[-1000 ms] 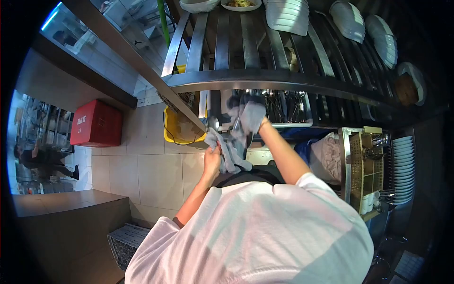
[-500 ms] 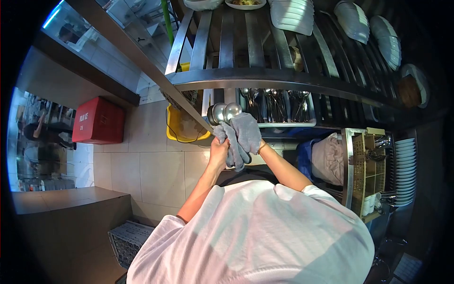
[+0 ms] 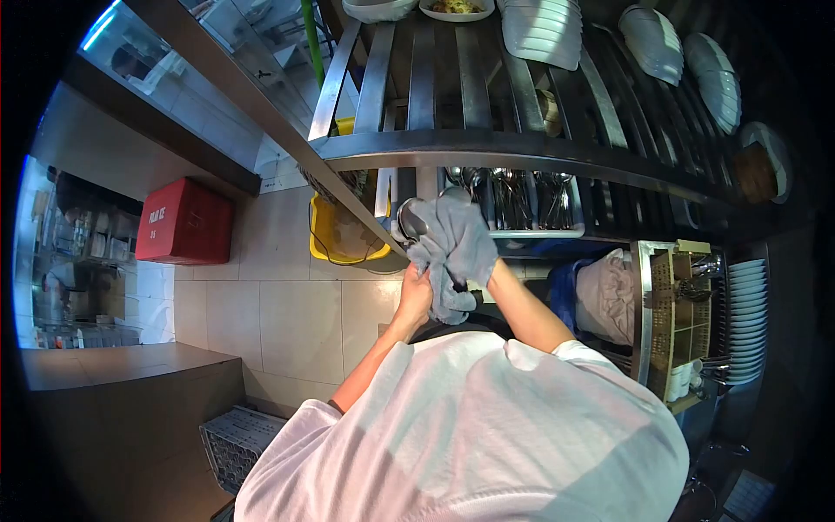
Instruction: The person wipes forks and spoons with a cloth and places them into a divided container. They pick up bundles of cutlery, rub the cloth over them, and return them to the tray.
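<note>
Steel ladles (image 3: 412, 219) with round, shiny bowls stick up in front of me, their handles hidden by a grey cloth (image 3: 452, 239). Closed below the bowls, my left hand (image 3: 417, 292) grips the bundle of ladles and a hanging part of the cloth. The cloth covers most of my right hand (image 3: 489, 268), which presses it around the bowls from the right; its fingers are hidden. Just beyond the cloth, a cutlery tray (image 3: 535, 233) holds several spoons and forks (image 3: 509, 196) in compartments.
Above the tray runs a slatted metal shelf (image 3: 522, 157) with stacked white bowls (image 3: 541, 35). A metal post (image 3: 348, 213) slants close by my left hand. A yellow bin (image 3: 348, 252) and red box (image 3: 184, 222) stand left; a rack of plates (image 3: 746, 322) is right.
The cloth in my right hand has moved over the ladle bowls, hiding more of them. My left hand has shifted slightly right and nearer me. A person at far left has left view.
</note>
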A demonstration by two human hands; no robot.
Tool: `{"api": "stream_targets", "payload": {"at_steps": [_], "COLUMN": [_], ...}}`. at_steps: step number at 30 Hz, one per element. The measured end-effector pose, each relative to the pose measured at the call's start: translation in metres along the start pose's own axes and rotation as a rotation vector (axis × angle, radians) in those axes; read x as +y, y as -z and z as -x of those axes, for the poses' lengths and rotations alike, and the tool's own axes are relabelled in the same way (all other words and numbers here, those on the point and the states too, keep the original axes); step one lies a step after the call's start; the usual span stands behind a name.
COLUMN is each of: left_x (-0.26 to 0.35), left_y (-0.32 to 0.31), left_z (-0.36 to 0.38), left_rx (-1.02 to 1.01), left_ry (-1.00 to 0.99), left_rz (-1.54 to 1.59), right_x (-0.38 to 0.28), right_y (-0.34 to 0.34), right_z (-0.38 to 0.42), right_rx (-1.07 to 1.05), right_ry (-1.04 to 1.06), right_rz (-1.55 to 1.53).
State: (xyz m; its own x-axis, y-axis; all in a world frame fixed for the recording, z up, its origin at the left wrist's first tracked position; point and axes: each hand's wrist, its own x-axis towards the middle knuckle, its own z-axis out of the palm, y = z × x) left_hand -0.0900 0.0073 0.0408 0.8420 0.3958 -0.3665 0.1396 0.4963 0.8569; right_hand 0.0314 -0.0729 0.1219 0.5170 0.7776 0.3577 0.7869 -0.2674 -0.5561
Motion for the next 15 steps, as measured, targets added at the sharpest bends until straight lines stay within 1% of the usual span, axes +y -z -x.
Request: {"api": "stream_targets", "payload": {"at_steps": [1, 2, 4, 6, 8, 9, 10, 12, 13, 15], "left_x": [-0.004, 0.009, 0.009, 0.009, 0.015, 0.015, 0.013, 0.004, -0.001, -0.001], "left_y": [0.001, -0.005, 0.002, 0.004, -0.002, 0.0, 0.003, 0.005, 0.004, 0.005], "left_z": [-0.004, 0.004, 0.005, 0.01, 0.013, 0.013, 0.01, 0.007, 0.005, 0.004], "left_rx": [0.024, -0.001, -0.017, -0.02, -0.044, -0.045, -0.07, -0.097, -0.059, -0.019], "left_ry": [-0.035, 0.03, 0.05, 0.079, 0.027, 0.027, 0.016, 0.01, -0.02, -0.046], "left_rz": [-0.018, 0.149, 0.115, 0.084, 0.094, 0.094, 0.051, 0.011, 0.001, -0.013], "right_x": [0.003, 0.011, 0.033, 0.054, 0.062, 0.062, 0.058, 0.047, 0.039, 0.027], "right_y": [-0.013, -0.022, -0.031, -0.034, -0.037, -0.041, -0.046, -0.068, -0.083, -0.074], "right_z": [0.005, 0.01, 0.011, 0.006, 0.002, 0.003, 0.005, 0.015, 0.032, 0.031], "right_rx": [-0.013, -0.005, 0.001, 0.005, 0.035, 0.087, 0.202, 0.538, 0.38, -0.004], "right_ry": [0.017, 0.022, 0.022, -0.042, -0.109, -0.112, -0.087, -0.049, -0.201, -0.277], "right_rz": [0.003, -0.025, -0.088, -0.189, -0.243, -0.189, -0.054, 0.144, -0.028, -0.17]}}
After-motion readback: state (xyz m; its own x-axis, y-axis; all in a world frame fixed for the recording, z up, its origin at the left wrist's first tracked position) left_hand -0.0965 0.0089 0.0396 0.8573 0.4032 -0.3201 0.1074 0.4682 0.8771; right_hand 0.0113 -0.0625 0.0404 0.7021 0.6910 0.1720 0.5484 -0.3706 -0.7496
